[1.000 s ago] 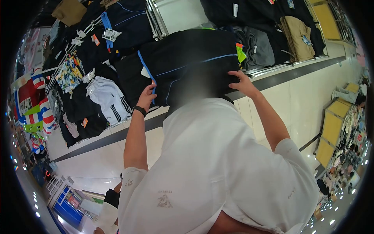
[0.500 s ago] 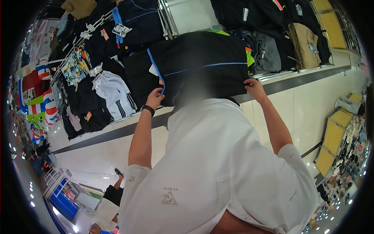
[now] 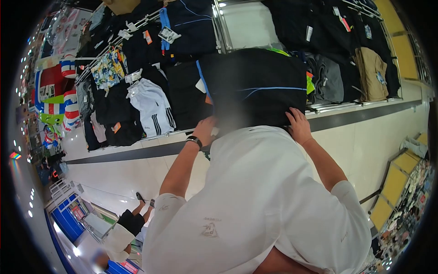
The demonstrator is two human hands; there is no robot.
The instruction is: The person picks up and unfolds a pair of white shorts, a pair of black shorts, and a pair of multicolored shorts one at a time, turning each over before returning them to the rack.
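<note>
A black folded garment with blue piping [image 3: 269, 102], likely trousers or shorts, lies flat on the display in front of me. My right hand [image 3: 299, 127] rests on its near right corner, fingers stretched out and slightly spread over the fabric. At the near left edge is my left hand [image 3: 205, 131], with a dark wristband; a blurred smear in the picture partly covers its fingertips, so I cannot tell its grip. A white tag [image 3: 200, 86] shows beside the garment's left piping. Bright green fabric [image 3: 310, 85] peeks out at its right side.
White shorts with black stripes [image 3: 150, 107] and floral shorts [image 3: 108, 69] lie to the left. Grey folded clothes [image 3: 325, 77] and tan ones [image 3: 374, 75] are on the right. A metal rail [image 3: 360, 106] edges the display. Another person [image 3: 119, 237] is at lower left.
My right hand has gone from pinching the garment's corner to lying on it with fingers extended. My left hand has let go of the blue-piped edge and sits lower, by the near edge.
</note>
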